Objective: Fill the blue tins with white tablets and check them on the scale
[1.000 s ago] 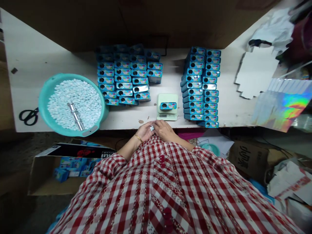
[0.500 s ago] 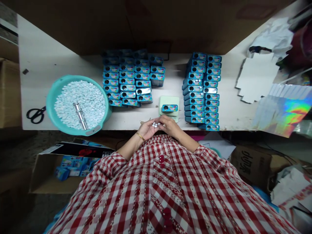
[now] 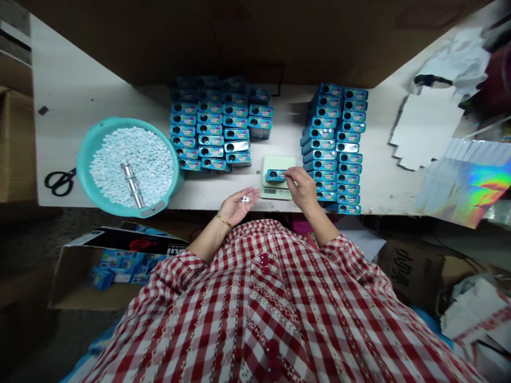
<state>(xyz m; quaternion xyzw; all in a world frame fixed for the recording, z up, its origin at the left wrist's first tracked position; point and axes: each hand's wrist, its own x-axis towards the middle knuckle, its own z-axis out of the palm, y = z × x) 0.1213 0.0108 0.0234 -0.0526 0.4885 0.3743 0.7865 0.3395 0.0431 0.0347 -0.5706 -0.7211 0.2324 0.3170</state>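
Pellets (image 3: 245,199), white and rounded, on the left hand (image 3: 235,208)

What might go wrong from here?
Some white pellets lie loose on the open left hand; a tilt could send them rolling off.

The right hand is at the end of the tin on the scale; a nudge might tip the tin or disturb the reading.

The basin seems to jut past the table's near edge, so a bump could spill its contents.
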